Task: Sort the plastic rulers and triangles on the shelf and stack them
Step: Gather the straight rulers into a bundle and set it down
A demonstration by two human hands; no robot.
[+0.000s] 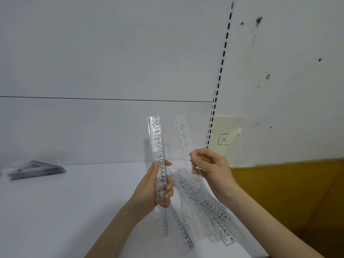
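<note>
While the left grip is wrapped round a small bunch of clear rulers, it holds them standing almost straight up above the white shelf. Its fingers curl round the low part of the bunch, and the black numbers on the front ruler can be read. The right grip pinches one more clear ruler between thumb and fingertips. This ruler also points up, but its top leans a little to the left, and it has small shape holes cut in it. The bunch and the single ruler are near each other but do not touch. Below both, a messy pile of clear rulers lies flat on the shelf, crossing over one another, close to the shelf's right edge. Far off on the left side of the shelf sits a neat stack of triangles, well apart from the pile. Behind, a rail of little black slots runs up the pale back wall. A yellowish paper note with an X in a box is stuck just right of the rail. A mustard-yellow surface shows at the right
</note>
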